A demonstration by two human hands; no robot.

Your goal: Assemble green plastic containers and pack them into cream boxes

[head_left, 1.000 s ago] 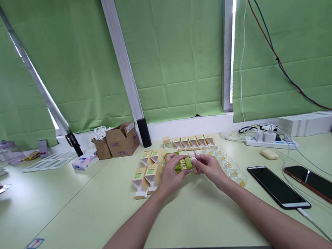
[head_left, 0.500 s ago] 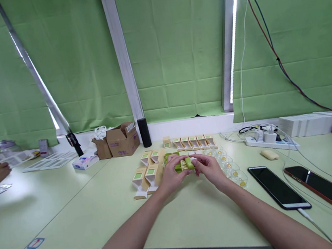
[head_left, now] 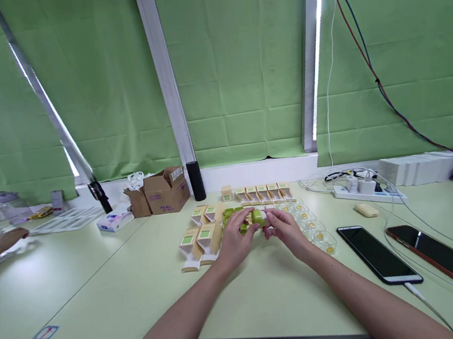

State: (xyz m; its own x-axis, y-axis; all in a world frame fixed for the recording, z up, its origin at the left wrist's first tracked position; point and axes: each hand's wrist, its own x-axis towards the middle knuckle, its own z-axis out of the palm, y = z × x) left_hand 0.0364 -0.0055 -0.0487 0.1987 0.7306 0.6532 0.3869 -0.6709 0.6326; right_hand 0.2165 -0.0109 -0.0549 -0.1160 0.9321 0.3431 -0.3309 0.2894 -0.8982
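A small green-and-white rounded container [head_left: 259, 217] is held up between my two hands, above the table. My left hand [head_left: 235, 238] grips its green part with thumb and fingers. At its white right end, the fingertips of my right hand [head_left: 287, 231] are closed on it. Just behind my left hand lie several green pieces [head_left: 229, 213], partly hidden by it. Folded kraft cartons with green labels [head_left: 206, 236] stand to the left of my hands. Clear plastic cups with yellow centres [head_left: 312, 225] lie in rows beside my right hand.
More small cartons [head_left: 263, 193] line up at the back. Two phones [head_left: 379, 254] with cables lie on the right, near a power strip [head_left: 369, 192]. A cardboard box [head_left: 166, 191] and a tissue pack [head_left: 115, 219] stand back left. Another person's hand [head_left: 12, 238] is at far left.
The green-and-white container has turned between my fingers, showing a rounder green face and more of its white end. The other person's hand has moved right and slightly down.
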